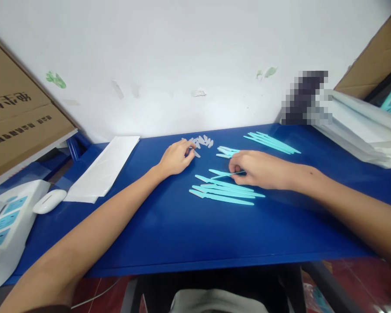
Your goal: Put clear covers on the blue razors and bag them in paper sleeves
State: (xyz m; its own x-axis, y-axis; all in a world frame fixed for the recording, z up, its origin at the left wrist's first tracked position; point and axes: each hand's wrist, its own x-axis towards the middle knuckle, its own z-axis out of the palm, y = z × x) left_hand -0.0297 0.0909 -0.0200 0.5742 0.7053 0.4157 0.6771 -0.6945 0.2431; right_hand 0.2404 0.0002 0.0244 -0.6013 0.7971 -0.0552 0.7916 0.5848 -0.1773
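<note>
My right hand (252, 167) pinches a thin turquoise eyebrow razor (222, 175), seen edge-on, its blade end pointing left. Under and in front of it, several more turquoise razors (228, 198) lie loosely side by side on the blue table (169, 230). My left hand (176, 157) is at a small pile of clear caps (204, 141), thumb and forefinger drawn together at one clear cap (197, 154). Behind my right hand, a group of razors with pale tips (227, 151) is partly hidden.
Another row of razors (272, 142) lies at the back right. White plastic sheets (101, 169) are at left, beside a white mouse-shaped object (50, 201) and a power strip (16, 230). Cardboard boxes (19, 113) flank the table, and white bags (361, 130) lie right. A wall closes the back.
</note>
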